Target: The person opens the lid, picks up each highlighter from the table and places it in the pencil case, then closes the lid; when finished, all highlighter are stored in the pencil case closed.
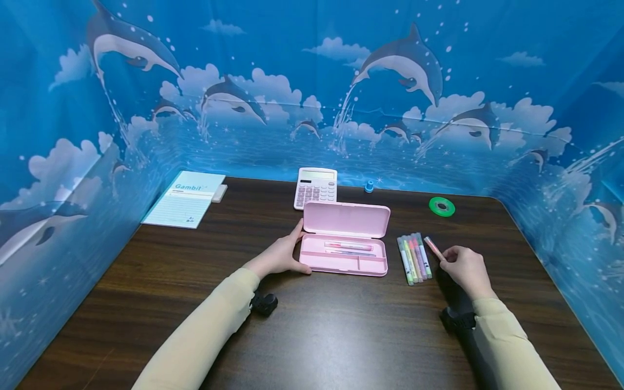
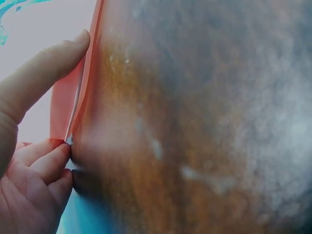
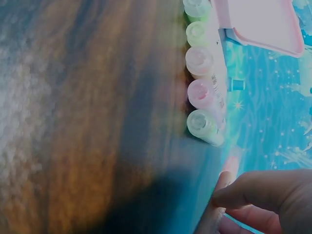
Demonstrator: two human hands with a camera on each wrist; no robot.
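Note:
A pink pencil case (image 1: 348, 266) lies with its lid raised, with pens (image 1: 349, 246) in its long compartment. My left hand (image 1: 281, 254) grips the case's left end, thumb at the front corner and fingers toward the hinge. In the left wrist view, the thumb (image 2: 53, 63) presses the pink edge. My right hand (image 1: 465, 266) pinches the near end of a slim pen with pink on it (image 1: 434, 248), which slants up and left. Just left of that pen, several pastel highlighters (image 1: 414, 260) lie side by side; the right wrist view shows their round ends (image 3: 200, 92).
Behind the case lies a white calculator (image 1: 316, 187). A notepad (image 1: 185, 200) rests at the far left, a small white block (image 1: 219, 194) beside it. Toward the back are a small blue item (image 1: 369, 186) and a green ring-shaped roll (image 1: 442, 206). A dolphin-print curtain (image 1: 312, 81) borders the table.

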